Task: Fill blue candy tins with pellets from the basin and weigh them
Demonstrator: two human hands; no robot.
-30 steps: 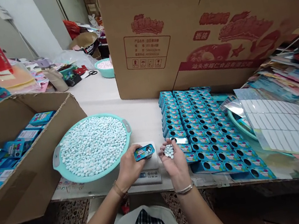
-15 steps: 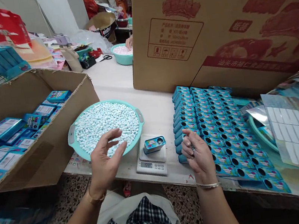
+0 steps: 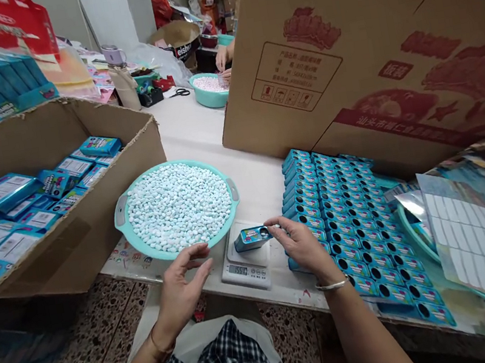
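Observation:
A small blue tin [image 3: 249, 238] with a round dark hole in its top stands on a white digital scale [image 3: 246, 276] whose display is lit. My right hand [image 3: 301, 244] is at the tin's hole end, its thumb and forefinger pinched around small pale candies that show only in part. To the left, my left hand [image 3: 184, 292] hovers by the basin's near rim, thumb and fingers apart, holding nothing. The turquoise basin [image 3: 121, 228] beside the scale is full of pale blue and white candies [image 3: 179, 204].
Rows of blue tins [image 3: 346, 226] stand at the right. A large carton [image 3: 303, 98] rises behind them. On the left, an open cardboard box [image 3: 73, 248] holds blue packs. Farther back, a co-worker's hand [image 3: 223, 59] is at another basin [image 3: 210, 94]. Label sheets [image 3: 475, 230] lie far right.
My right hand has moved left from beside the rows of tins to the tin on the scale. My left hand has lowered slightly, staying open. The view has shifted a little.

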